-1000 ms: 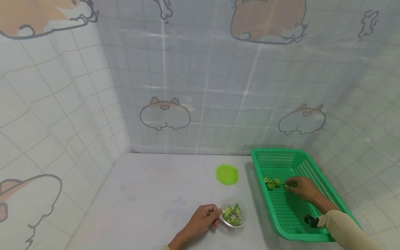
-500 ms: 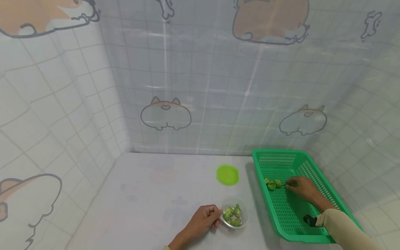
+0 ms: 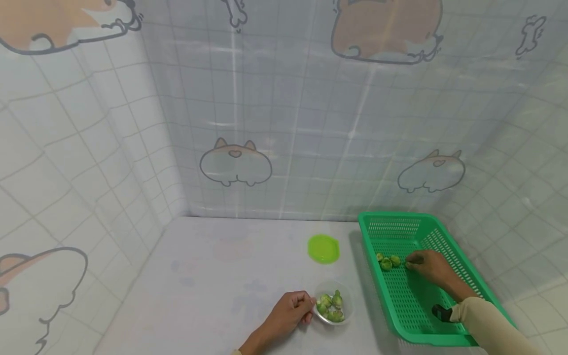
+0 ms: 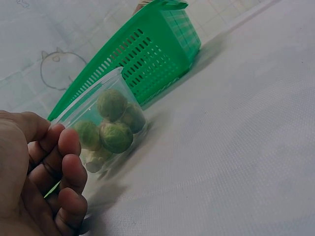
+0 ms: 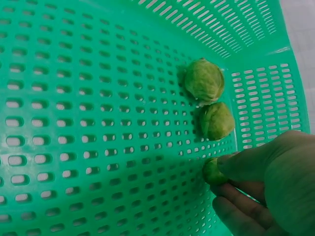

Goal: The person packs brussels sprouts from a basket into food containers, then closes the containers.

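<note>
My left hand [image 3: 289,311] pinches the rim of a clear plastic tub [image 3: 347,309] between thumb and curled forefinger. Several Brussels sprouts [image 4: 116,137] lie inside the tub, seen through its wall in the left wrist view. Over at the right, my right hand [image 3: 432,268] reaches down into a green perforated basket [image 3: 390,308]. Its thumb and fingers pinch one small Brussels sprout [image 5: 213,171] near the basket floor, partly hidden by the hand. Two loose sprouts, a larger one [image 5: 204,80] and another one [image 5: 217,121], lie beside it in the right wrist view.
A lime-green lid [image 3: 323,249] lies flat on the white table [image 3: 213,286] behind the tub. Walls of patterned sheeting [image 3: 284,123] stand at the back and both sides. A black wrist strap [image 3: 442,313] shows at the right sleeve.
Both hands hold almost the same positions throughout. The tub, lid and basket shift only slightly in the view, together with the background.
</note>
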A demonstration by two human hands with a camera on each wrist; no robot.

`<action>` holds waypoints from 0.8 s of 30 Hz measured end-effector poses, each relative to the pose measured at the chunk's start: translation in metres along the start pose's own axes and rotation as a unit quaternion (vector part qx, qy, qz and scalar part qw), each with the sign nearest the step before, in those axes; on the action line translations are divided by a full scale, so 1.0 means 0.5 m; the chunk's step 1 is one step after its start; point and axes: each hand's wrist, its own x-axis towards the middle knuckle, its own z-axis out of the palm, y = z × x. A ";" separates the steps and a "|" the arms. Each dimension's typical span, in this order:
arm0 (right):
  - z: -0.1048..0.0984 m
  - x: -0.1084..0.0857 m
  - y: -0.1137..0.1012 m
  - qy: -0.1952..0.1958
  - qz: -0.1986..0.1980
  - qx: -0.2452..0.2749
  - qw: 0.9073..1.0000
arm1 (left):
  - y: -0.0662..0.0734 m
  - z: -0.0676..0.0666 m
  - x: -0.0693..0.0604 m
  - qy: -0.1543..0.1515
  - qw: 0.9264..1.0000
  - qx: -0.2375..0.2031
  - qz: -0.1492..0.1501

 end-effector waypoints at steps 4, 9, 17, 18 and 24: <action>-0.005 -0.001 -0.004 -0.007 0.009 0.016 1.000 | 0.001 0.001 0.000 -0.001 1.000 -0.002 -0.002; -0.013 -0.002 -0.017 -0.016 0.023 0.029 0.999 | 0.003 0.000 0.000 -0.003 1.000 -0.006 -0.004; -0.013 -0.010 -0.030 -0.009 0.036 0.059 0.998 | 0.001 0.000 0.001 0.000 1.000 -0.004 -0.010; -0.013 -0.011 -0.031 -0.010 0.038 0.064 0.997 | 0.001 0.000 0.001 0.002 1.000 -0.004 -0.012; -0.019 -0.017 -0.045 -0.025 0.059 0.093 0.994 | 0.002 0.002 0.001 0.003 1.000 -0.003 -0.014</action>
